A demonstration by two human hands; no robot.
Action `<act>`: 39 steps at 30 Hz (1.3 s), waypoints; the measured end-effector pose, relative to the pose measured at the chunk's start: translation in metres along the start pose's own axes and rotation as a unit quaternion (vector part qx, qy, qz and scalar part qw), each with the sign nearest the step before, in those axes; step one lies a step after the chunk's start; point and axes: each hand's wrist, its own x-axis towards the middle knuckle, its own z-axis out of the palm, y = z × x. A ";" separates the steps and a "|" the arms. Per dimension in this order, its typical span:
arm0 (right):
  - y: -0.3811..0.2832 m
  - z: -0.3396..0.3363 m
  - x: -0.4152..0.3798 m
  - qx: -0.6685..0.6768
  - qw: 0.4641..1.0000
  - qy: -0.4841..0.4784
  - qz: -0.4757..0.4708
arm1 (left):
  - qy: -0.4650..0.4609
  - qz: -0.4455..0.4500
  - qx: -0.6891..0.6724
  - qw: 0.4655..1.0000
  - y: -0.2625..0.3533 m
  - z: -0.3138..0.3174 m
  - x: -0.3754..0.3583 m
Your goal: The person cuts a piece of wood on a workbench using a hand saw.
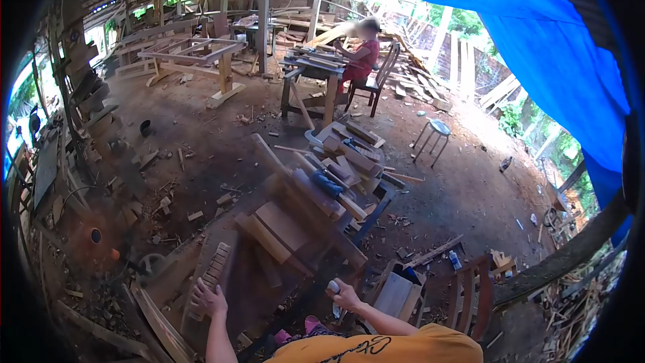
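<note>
My left hand [211,299] lies with its fingers spread on the near end of a wooden piece topped by a row of small wood blocks [216,263]. My right hand [347,295] is closed around a small white rounded object [333,286], whose kind I cannot make out. Between and beyond my hands stands a wooden chair-like frame [289,232] with broad flat panels, somewhat blurred. Past it, a pile of cut wood pieces [349,161] rests on a low stand, with a blue item [326,183] on top.
A person [366,50] sits on a chair [384,77] at a workbench [312,67]. A round stool [438,128] stands to the right. An orange machine [94,245] is at the left, with long boards [158,326] near me. Wood scraps litter the dirt floor; a blue tarp [537,33] hangs overhead.
</note>
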 end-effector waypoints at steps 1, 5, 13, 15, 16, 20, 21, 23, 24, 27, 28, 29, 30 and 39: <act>-0.002 0.001 0.001 -0.001 1.000 0.003 -0.002 | 0.005 0.003 -0.004 1.000 0.000 0.001 0.001; 0.006 0.017 -0.005 -0.009 1.000 0.002 0.018 | 0.015 0.015 -0.003 1.000 -0.003 -0.001 -0.003; -0.011 0.039 -0.021 -0.023 0.999 0.015 0.034 | 0.068 0.043 0.005 0.997 -0.004 0.003 -0.005; -0.015 0.040 -0.023 -0.029 0.999 0.013 0.036 | 0.073 0.049 0.003 0.996 -0.006 0.004 -0.006; -0.015 0.040 -0.023 -0.033 0.999 0.009 0.037 | 0.079 0.052 0.001 0.996 -0.006 0.005 -0.005; -0.019 0.035 -0.021 -0.032 0.999 0.002 0.034 | 0.088 0.055 -0.005 0.995 -0.008 0.010 -0.005; -0.020 0.033 -0.020 -0.040 0.999 0.001 0.028 | 0.086 0.053 -0.008 0.995 -0.007 0.010 -0.004; -0.019 0.031 -0.019 -0.048 0.999 0.002 0.024 | 0.084 0.051 -0.011 0.995 -0.007 0.009 -0.004; -0.018 0.032 -0.019 -0.048 0.999 0.013 0.018 | 0.091 0.056 -0.023 0.994 -0.008 0.010 -0.004; -0.031 0.029 -0.019 -0.055 0.997 0.058 0.011 | 0.087 0.053 -0.033 0.994 -0.010 0.007 -0.006; -0.042 0.026 -0.017 -0.055 0.994 0.099 0.006 | 0.084 0.053 -0.031 0.995 -0.007 0.006 -0.005; -0.053 0.024 -0.017 -0.039 0.990 0.130 -0.030 | 0.089 0.053 -0.022 0.994 -0.007 0.009 -0.005; -0.059 0.018 -0.021 -0.042 0.990 0.130 -0.025 | 0.084 0.055 -0.022 0.995 -0.008 0.009 -0.011; -0.105 0.007 0.013 0.023 0.992 0.050 -0.112 | 0.126 0.054 -0.035 0.990 -0.007 0.016 -0.006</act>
